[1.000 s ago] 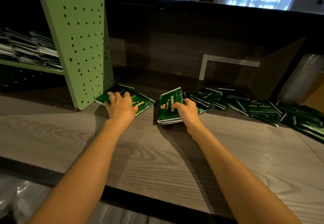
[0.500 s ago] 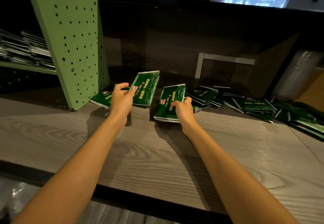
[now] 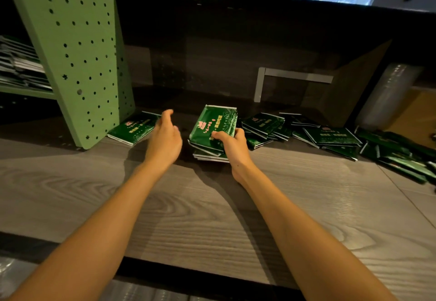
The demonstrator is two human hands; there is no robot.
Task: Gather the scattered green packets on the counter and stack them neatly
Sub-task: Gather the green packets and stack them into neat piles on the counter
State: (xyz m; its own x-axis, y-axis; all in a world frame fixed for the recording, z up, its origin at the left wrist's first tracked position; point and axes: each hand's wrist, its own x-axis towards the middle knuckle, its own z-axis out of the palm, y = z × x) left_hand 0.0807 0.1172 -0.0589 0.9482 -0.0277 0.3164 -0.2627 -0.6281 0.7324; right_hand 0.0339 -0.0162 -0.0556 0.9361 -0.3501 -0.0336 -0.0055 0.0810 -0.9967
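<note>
Our right hand (image 3: pixel 232 145) grips the stack of packets (image 3: pixel 212 124); our left hand (image 3: pixel 165 137) holds nothing.
Our right thumb presses on the stack's top and the fingers curl round its near right corner, the far edge tilted up off the counter (image 3: pixel 212 218). Our left hand hovers just left of it, fingers loosely spread and blurred, near a lone packet (image 3: pixel 132 128) by the pegboard (image 3: pixel 77 53). Loose packets (image 3: pixel 330 135) lie scattered to the right.

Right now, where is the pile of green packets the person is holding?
In the head view, the pile of green packets is at the middle of the counter, gripped by the right hand, between the left hand and the loose packets.
</note>
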